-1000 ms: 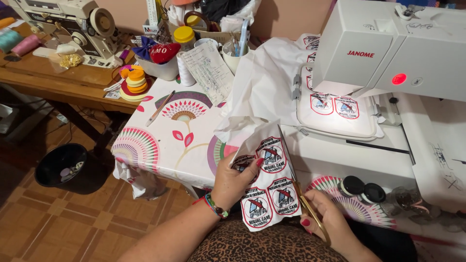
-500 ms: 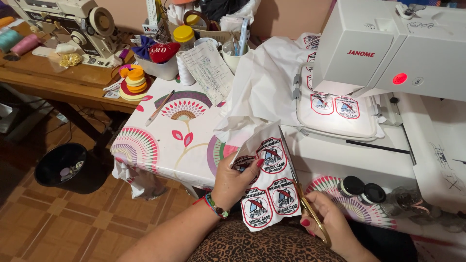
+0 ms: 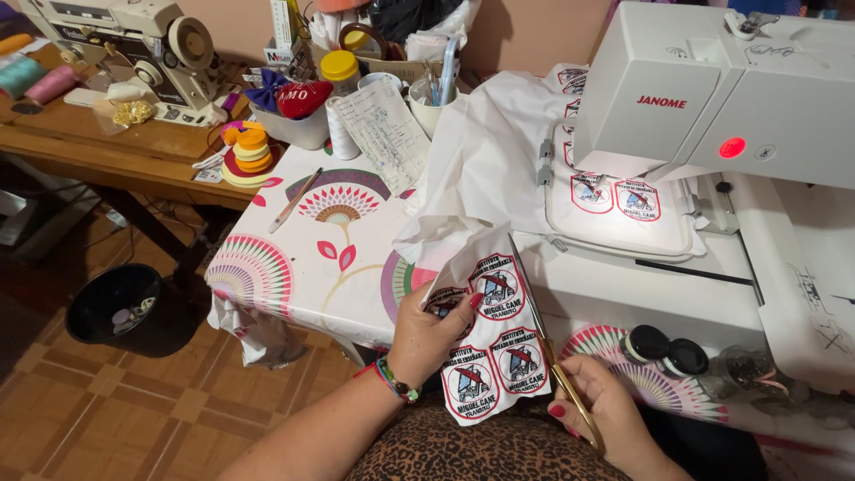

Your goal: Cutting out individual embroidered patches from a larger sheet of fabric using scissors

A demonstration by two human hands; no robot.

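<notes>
my left hand pinches the white fabric strip of embroidered patches, thumb on top near one shield-shaped badge, holding it up over my lap at the front edge of the table. my right hand is closed around the handles of gold scissors, whose blades run up along the strip's right edge. just beyond, the white embroidery machine has more of the fabric in its hoop. a black bin sits on the floor to the left.
</notes>
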